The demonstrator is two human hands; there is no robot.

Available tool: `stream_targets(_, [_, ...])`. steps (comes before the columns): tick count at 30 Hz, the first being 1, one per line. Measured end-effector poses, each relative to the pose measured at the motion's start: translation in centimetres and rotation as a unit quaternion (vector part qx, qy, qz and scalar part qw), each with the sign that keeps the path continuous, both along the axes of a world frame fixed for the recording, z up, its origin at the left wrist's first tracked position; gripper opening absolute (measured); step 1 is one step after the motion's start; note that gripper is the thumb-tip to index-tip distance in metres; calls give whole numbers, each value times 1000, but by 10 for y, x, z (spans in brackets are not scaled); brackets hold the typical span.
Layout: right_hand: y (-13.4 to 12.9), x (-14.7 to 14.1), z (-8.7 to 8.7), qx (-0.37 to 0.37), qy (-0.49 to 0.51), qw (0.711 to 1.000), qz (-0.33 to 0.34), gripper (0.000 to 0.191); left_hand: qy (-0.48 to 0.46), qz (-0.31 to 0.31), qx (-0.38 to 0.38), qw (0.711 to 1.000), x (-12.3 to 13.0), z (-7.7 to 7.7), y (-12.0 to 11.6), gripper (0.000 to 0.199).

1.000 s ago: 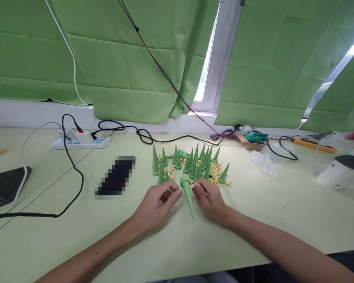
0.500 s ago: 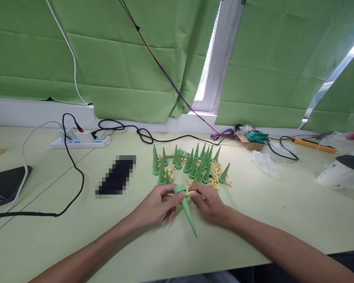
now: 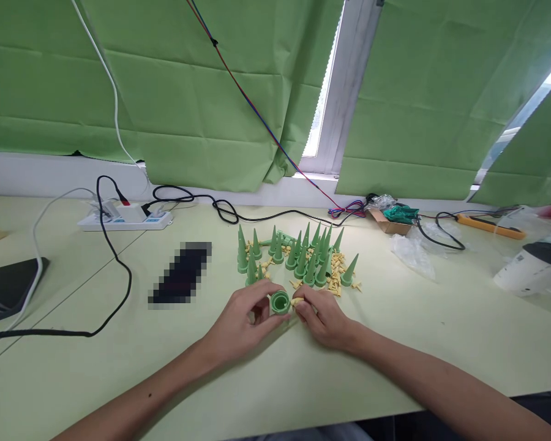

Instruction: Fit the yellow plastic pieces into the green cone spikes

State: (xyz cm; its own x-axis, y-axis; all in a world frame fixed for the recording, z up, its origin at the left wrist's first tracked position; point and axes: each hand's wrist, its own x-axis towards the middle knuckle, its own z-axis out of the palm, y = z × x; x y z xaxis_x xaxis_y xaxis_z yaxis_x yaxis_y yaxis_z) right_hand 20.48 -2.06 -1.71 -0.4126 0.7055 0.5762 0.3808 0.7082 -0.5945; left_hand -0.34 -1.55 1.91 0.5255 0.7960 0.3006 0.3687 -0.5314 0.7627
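Observation:
My left hand (image 3: pixel 250 309) grips a green plastic cone (image 3: pixel 280 302) by its round collar. The cone's hollow end faces me, and its pointed part is hidden behind. Close at its right side, my right hand (image 3: pixel 320 313) pinches a small yellow plastic piece (image 3: pixel 296 302) between thumb and fingers; whether the piece touches the cone I cannot tell. Just beyond both hands stand several green cones (image 3: pixel 302 260), points up. Small yellow pieces (image 3: pixel 336 274) lie in a heap among and beside them.
A dark pixelated patch (image 3: pixel 181 274) lies left of the cones. Further back are a white power strip (image 3: pixel 158 222) and a black cable (image 3: pixel 275 215). To the right sit a small cardboard box (image 3: pixel 388 223), clear plastic bags (image 3: pixel 413 256), a yellow-and-black tool (image 3: pixel 491 226) and a white cup (image 3: pixel 518 272).
My left hand has turned the cone, so its open end now faces me instead of its point slanting down toward me. My right hand has barely moved and keeps the yellow piece.

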Motion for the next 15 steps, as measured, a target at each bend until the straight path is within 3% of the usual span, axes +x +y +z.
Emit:
stream_targets(3, [-1, 0, 0, -13, -8, 1000, 6, 28, 26, -32, 77, 996, -2, -2, -1, 15])
stream_targets(9, [-2, 0, -1, -10, -30, 999, 11, 33, 49, -77, 170, 981, -5, -6, 1, 30])
stream_targets(15, [-1, -1, 0, -9, -31, 999, 4, 35, 55, -64, 165, 983, -4, -7, 1, 28])
